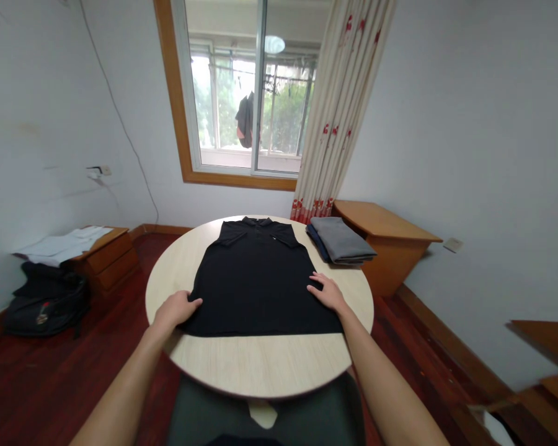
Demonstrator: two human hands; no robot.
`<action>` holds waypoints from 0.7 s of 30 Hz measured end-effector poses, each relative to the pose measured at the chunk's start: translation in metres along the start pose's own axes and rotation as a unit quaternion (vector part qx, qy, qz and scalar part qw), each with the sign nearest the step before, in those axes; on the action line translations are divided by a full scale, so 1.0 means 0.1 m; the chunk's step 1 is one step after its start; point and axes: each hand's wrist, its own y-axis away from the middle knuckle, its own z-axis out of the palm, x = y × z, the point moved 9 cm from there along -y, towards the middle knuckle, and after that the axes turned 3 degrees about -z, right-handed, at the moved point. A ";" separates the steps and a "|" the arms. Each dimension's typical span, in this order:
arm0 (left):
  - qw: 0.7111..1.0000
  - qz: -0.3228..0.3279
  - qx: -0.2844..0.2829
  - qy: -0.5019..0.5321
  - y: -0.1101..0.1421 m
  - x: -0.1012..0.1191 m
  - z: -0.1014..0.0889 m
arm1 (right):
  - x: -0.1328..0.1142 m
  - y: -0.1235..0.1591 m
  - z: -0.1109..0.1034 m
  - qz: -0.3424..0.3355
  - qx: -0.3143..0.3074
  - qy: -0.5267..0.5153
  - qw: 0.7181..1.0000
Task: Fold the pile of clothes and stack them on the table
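A black short-sleeved polo shirt (256,282) lies spread flat, its collar at the far side and its hem towards me. My left hand (179,308) is at the shirt's left edge near the hem, thumb on top of the fabric and the other fingers curled at the edge, partly hidden. On the right edge rests my right hand (326,292), palm down with fingers apart and touching the cloth. Just beyond it sits a stack of folded clothes (343,240), grey on top with dark blue beneath.
The round pale table (260,365) carries the clothes. A dark green chair (214,412) is tucked at its near edge. Behind on the right stands a wooden desk (385,223). At left are a low wooden cabinet (114,260) with papers and a black bag (46,303).
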 end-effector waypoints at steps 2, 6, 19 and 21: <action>0.999 0.017 -0.017 0.039 -0.01 0.04 -0.06 | -0.01 0.01 -0.02 0.002 0.004 -0.009 1.000; 0.994 0.074 0.046 0.065 0.06 0.40 -0.33 | -0.03 0.01 -0.03 -0.003 0.009 -0.023 1.000; 0.953 0.302 -0.001 -0.031 0.81 1.74 0.60 | -0.01 0.01 -0.03 -0.033 0.029 -0.033 0.998; 0.948 0.319 0.015 -0.009 0.86 1.64 0.56 | -0.03 0.02 -0.05 -0.042 0.037 -0.027 0.998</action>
